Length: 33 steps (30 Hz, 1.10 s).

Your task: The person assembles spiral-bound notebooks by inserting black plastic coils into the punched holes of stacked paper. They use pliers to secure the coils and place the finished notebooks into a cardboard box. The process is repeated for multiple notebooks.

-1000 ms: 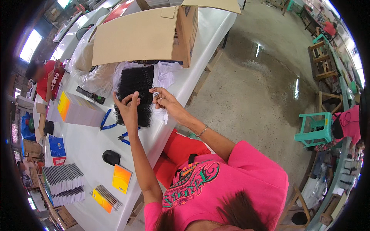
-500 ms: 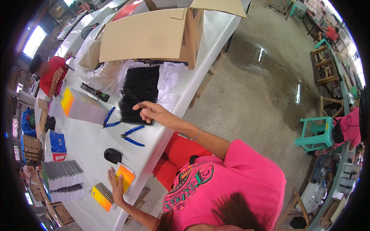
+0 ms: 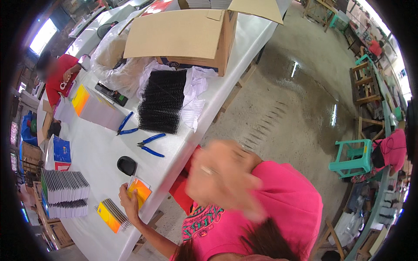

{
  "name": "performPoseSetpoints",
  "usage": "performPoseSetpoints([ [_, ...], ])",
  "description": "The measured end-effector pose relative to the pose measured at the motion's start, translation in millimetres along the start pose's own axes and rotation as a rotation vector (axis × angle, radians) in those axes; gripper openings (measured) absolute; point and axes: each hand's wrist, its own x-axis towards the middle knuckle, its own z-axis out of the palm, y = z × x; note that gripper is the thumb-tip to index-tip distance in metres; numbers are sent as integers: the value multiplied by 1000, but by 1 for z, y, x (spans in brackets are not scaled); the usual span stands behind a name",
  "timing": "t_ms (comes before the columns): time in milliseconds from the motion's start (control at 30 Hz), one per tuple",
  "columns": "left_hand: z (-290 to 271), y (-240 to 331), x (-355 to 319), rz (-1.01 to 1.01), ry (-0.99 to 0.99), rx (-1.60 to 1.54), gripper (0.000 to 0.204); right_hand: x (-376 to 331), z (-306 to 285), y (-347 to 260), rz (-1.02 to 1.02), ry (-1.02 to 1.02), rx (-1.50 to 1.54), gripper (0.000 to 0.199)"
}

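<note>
Now lifting clear of the stiff black comb coils (image 3: 162,106) on the smooth white tabletop (image 3: 93,150): right hand (image 3: 220,176), blurred, fingers' state impossible to tell. Now pinching the small orange glossy booklet (image 3: 139,190) at the near edge: left hand (image 3: 127,203), fingers closed on it.

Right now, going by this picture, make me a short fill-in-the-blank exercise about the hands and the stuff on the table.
1. The left hand rests on a small ____ and yellow notebook.
2. The right hand is raised off the white table and looks ____.
3. The pile of black wire binding coils lies in front of a brown ____ box.
4. Two blue-handled ____ lie beside the coils.

Missing words: orange; blurred; cardboard; pliers
</note>
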Motion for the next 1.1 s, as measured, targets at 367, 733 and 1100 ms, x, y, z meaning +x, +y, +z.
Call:
performPoseSetpoints([
  [367, -12, 17, -21, 43, 97, -107, 36, 26, 41, 4, 154, -210, 99, 39],
  [733, -20, 100, -50, 45, 217, 41, 27, 28, 6, 60, 355, 91, -138, 43],
  [1100, 30, 49, -64, 92, 422, 343, 25, -33, -66, 130, 507, 429, -934, 29],
])
